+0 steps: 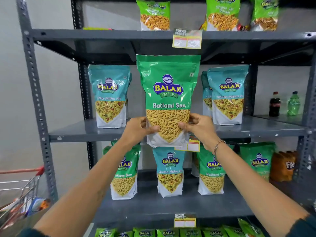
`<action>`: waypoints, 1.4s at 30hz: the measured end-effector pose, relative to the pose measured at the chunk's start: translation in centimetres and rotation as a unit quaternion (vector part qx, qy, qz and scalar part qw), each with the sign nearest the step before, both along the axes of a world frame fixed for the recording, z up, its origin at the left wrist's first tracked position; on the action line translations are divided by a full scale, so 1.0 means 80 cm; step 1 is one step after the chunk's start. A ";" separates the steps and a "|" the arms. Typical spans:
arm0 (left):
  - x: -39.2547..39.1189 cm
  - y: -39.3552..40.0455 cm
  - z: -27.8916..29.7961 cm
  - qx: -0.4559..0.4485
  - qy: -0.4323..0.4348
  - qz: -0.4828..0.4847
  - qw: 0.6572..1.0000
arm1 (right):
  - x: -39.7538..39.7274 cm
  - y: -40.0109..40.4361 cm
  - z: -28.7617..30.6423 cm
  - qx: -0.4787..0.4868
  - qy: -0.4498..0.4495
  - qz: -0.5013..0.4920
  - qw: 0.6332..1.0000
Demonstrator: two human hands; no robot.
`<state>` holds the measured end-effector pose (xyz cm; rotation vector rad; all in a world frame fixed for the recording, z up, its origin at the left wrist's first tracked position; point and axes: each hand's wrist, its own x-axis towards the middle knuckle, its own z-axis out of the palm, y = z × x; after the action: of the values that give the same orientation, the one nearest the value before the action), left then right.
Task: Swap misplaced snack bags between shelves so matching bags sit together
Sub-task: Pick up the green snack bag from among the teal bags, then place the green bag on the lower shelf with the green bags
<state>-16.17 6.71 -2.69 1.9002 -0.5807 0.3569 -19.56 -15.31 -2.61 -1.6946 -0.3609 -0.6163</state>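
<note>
A green Ratlami Sev bag (168,93) is held upright in front of the middle shelf (82,131). My left hand (137,130) grips its lower left side and my right hand (199,126) grips its lower right side. Teal Khatta Mitha Mix bags stand on the middle shelf at the left (109,96) and at the right (228,94). On the shelf below (188,204), one teal Khatta Mitha Mix bag (170,171) stands between green Ratlami Sev bags at the left (124,175) and right (212,175).
The top shelf carries light green snack bags (154,14). Two drink bottles (274,104) stand at the far right of the middle shelf. An orange pack (283,165) sits at the lower right. A shopping cart (22,197) is at the lower left. More green bags (167,233) line the bottom.
</note>
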 end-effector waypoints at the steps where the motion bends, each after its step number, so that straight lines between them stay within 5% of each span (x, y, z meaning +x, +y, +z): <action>1: -0.009 0.005 -0.011 -0.006 0.004 -0.005 1.000 | -0.009 0.004 -0.010 0.003 0.004 0.001 1.000; 22: -0.039 0.097 -0.290 0.023 0.213 0.116 0.970 | 0.005 0.091 -0.296 0.070 0.217 0.056 0.972; 42: 0.112 0.076 -0.342 0.109 0.263 0.227 0.931 | 0.168 0.095 -0.362 0.011 0.288 0.046 0.956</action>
<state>-7.23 12.76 -30.01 2.2232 0.1935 0.0606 -6.08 -7.67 -31.58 -1.7379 -0.0120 -0.0397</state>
